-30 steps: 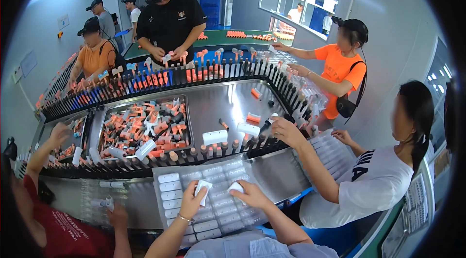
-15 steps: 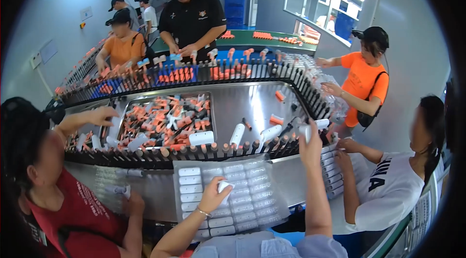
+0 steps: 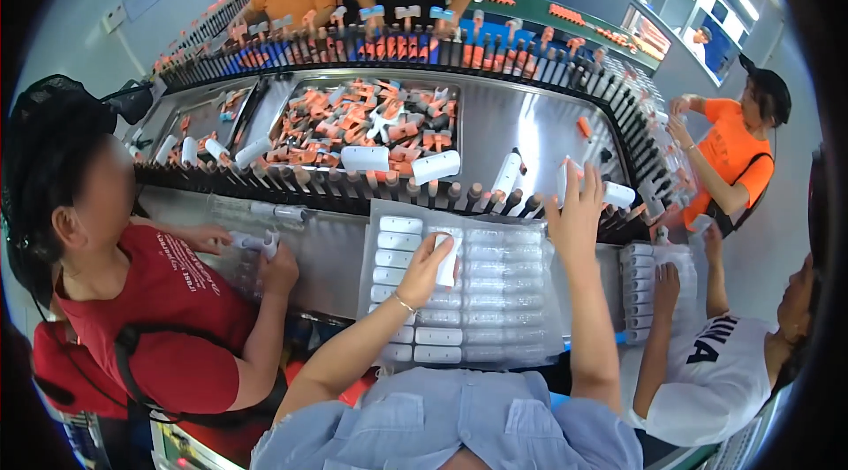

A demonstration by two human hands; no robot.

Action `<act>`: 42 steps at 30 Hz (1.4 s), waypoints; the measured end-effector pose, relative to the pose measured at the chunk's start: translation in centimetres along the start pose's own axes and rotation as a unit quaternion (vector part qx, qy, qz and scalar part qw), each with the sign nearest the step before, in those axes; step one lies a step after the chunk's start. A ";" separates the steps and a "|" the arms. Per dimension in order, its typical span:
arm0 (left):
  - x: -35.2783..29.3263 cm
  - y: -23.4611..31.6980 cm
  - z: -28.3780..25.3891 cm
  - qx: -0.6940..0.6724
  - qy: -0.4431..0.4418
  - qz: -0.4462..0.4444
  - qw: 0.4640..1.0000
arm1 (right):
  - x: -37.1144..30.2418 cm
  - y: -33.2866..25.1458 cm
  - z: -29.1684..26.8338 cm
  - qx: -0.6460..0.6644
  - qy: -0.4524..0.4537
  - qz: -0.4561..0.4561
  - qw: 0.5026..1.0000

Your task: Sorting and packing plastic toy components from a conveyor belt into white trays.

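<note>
My left hand (image 3: pixel 420 274) is closed around a smooth white plastic shell (image 3: pixel 448 261), above a clear plastic blister tray (image 3: pixel 503 293). White shells (image 3: pixel 399 241) fill the tray's left column and some pockets at its near end. My right hand (image 3: pixel 576 216) reaches out past the tray's far right corner, to the near row of upright pegs (image 3: pixel 474 194). Its fingers are around another white shell (image 3: pixel 563 183), partly hidden behind them, with a bit of orange beside it.
Beyond the pegs, a metal tray (image 3: pixel 291 108) holds a heap of orange, black and white parts (image 3: pixel 353 121). More white shells (image 3: pixel 437 167) lie along the peg row. Co-workers sit close on both sides, handling shells; others stand across the bench. A green conveyor (image 3: pixel 530 6) runs behind.
The view has tilted down and turned left. My right hand has shifted from beside the peg row to over it, fingers more spread. My left hand still holds its shell over the tray.
</note>
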State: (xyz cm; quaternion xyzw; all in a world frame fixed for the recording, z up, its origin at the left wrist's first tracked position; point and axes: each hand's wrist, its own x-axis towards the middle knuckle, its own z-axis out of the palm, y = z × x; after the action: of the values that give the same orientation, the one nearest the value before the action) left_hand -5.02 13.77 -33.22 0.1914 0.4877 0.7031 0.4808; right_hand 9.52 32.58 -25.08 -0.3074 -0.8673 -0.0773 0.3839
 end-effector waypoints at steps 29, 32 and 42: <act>0.6 -2.3 -0.3 0.054 -0.017 0.042 0.998 | 0.5 4.0 -0.6 -0.035 -0.122 0.055 0.990; 0.5 -2.0 -0.1 0.053 -0.037 0.038 0.997 | 2.7 3.0 2.2 -0.098 -0.217 -0.045 0.970; 0.3 -1.1 0.1 0.045 -0.033 0.012 0.998 | 5.2 -4.8 7.2 -0.040 -0.268 -0.027 0.962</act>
State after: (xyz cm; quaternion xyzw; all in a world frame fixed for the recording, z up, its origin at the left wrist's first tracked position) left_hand -4.55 14.15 -34.24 0.2420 0.5003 0.6795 0.4790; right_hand -0.44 33.87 -25.86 -0.3084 -0.9426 -0.0369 0.1223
